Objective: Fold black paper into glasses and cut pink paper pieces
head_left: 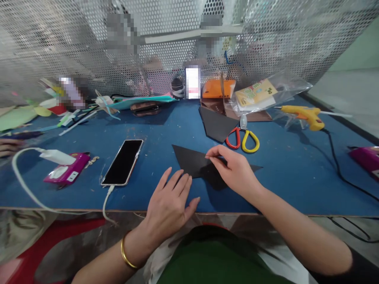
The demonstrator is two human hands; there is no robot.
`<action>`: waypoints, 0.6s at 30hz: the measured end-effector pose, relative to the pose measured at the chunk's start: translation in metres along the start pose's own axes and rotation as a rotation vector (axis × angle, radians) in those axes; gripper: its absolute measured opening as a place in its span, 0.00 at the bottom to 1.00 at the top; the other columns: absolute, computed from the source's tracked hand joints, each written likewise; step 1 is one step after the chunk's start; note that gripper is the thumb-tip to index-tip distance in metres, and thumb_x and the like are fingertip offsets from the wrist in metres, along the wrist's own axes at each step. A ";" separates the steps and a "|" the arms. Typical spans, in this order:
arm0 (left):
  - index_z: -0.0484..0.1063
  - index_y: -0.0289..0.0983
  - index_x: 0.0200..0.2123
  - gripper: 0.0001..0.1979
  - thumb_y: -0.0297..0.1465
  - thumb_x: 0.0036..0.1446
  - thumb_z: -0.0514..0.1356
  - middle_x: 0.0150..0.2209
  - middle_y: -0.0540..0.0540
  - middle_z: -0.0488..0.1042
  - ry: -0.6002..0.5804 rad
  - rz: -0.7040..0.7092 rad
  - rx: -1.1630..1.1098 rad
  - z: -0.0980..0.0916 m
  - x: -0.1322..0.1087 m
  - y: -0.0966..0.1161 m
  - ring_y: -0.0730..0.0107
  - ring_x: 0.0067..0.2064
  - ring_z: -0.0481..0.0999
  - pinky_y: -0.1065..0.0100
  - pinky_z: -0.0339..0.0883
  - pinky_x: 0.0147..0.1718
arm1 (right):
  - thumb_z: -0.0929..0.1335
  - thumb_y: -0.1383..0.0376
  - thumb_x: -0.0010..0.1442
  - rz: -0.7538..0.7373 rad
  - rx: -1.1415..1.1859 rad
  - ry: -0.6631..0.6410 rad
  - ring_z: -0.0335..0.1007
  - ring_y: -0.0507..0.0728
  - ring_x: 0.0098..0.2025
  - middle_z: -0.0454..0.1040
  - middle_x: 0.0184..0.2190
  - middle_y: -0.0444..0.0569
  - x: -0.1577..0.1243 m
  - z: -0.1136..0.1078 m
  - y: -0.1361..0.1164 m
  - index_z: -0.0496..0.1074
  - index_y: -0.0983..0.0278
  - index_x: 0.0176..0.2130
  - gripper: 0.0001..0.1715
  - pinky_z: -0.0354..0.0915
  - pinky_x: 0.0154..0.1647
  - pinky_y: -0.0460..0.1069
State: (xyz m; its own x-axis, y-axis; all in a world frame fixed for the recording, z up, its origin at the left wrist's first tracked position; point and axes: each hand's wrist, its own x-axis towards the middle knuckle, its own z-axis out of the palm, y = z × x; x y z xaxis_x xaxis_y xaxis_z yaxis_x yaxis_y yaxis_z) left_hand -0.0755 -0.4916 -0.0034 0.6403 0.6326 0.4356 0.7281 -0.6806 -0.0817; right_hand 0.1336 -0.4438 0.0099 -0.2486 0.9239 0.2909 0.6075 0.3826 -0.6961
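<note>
A piece of black paper (189, 157) with pointed ends lies on the blue table in front of me. My right hand (232, 169) is over it, thumb and forefinger pinched together at its upper edge; what is between the fingertips, if anything, is too small to make out. Flat on the table at the paper's lower left edge rests my left hand (171, 199), fingers spread, fingertips at or just beside the paper. Beyond the right hand are scissors (250, 142) with one red and one yellow handle loop, next to another black piece (220, 124).
A phone (122, 162) on a white cable and a purple power socket (68, 169) lie to the left. A yellow glue gun (308, 115) with a black cord is at the right. Coloured paper (139, 102), an orange case (219, 88) and a plastic bag (272, 92) line the perforated back panel.
</note>
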 end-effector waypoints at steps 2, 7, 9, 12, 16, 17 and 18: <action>0.76 0.24 0.50 0.21 0.36 0.65 0.55 0.49 0.33 0.80 0.007 -0.015 0.001 -0.001 -0.001 0.001 0.45 0.54 0.76 0.43 0.64 0.59 | 0.60 0.71 0.68 -0.137 -0.093 0.091 0.73 0.58 0.48 0.79 0.43 0.53 -0.021 -0.001 -0.006 0.72 0.67 0.45 0.12 0.64 0.58 0.58; 0.76 0.24 0.50 0.21 0.34 0.65 0.52 0.47 0.33 0.80 0.017 -0.011 0.009 0.000 -0.003 0.000 0.48 0.52 0.77 0.46 0.64 0.59 | 0.61 0.67 0.68 -0.423 -0.382 -0.078 0.62 0.69 0.65 0.75 0.56 0.62 -0.057 0.020 -0.021 0.68 0.78 0.58 0.24 0.55 0.68 0.64; 0.76 0.24 0.50 0.21 0.32 0.65 0.51 0.48 0.35 0.80 0.022 0.000 0.006 0.002 -0.005 -0.001 0.49 0.52 0.77 0.48 0.62 0.60 | 0.61 0.65 0.68 -0.461 -0.467 -0.100 0.61 0.71 0.65 0.71 0.60 0.66 -0.062 0.030 -0.024 0.65 0.82 0.61 0.28 0.56 0.67 0.64; 0.76 0.25 0.51 0.21 0.31 0.65 0.51 0.49 0.36 0.80 0.032 -0.007 -0.016 0.006 -0.008 -0.002 0.50 0.52 0.77 0.50 0.57 0.62 | 0.61 0.64 0.68 -0.465 -0.523 -0.105 0.64 0.71 0.63 0.69 0.62 0.68 -0.063 0.039 -0.024 0.63 0.83 0.62 0.31 0.57 0.67 0.64; 0.77 0.25 0.51 0.21 0.31 0.64 0.51 0.49 0.37 0.81 0.037 -0.038 -0.063 0.008 -0.009 -0.002 0.47 0.53 0.76 0.49 0.50 0.64 | 0.60 0.67 0.65 -0.482 -0.535 -0.088 0.68 0.72 0.60 0.71 0.59 0.69 -0.060 0.043 -0.025 0.66 0.83 0.60 0.29 0.57 0.67 0.64; 0.77 0.25 0.50 0.21 0.31 0.63 0.52 0.49 0.37 0.81 0.037 -0.056 -0.074 0.008 -0.009 -0.002 0.46 0.53 0.76 0.48 0.48 0.64 | 0.60 0.68 0.65 -0.486 -0.538 -0.080 0.69 0.72 0.60 0.72 0.58 0.69 -0.059 0.043 -0.025 0.67 0.83 0.59 0.29 0.58 0.66 0.64; 0.77 0.25 0.50 0.21 0.32 0.63 0.52 0.49 0.37 0.81 0.042 -0.078 -0.082 0.008 -0.009 -0.002 0.45 0.53 0.76 0.48 0.48 0.65 | 0.60 0.67 0.65 -0.488 -0.542 -0.072 0.69 0.72 0.59 0.72 0.57 0.70 -0.058 0.043 -0.026 0.67 0.84 0.59 0.28 0.59 0.65 0.64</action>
State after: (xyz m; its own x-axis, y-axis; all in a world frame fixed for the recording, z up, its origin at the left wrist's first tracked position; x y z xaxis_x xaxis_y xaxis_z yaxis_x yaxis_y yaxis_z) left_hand -0.0810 -0.4928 -0.0143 0.5709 0.6699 0.4748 0.7514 -0.6593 0.0268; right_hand 0.0999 -0.5071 -0.0175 -0.6240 0.6540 0.4276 0.6985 0.7122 -0.0701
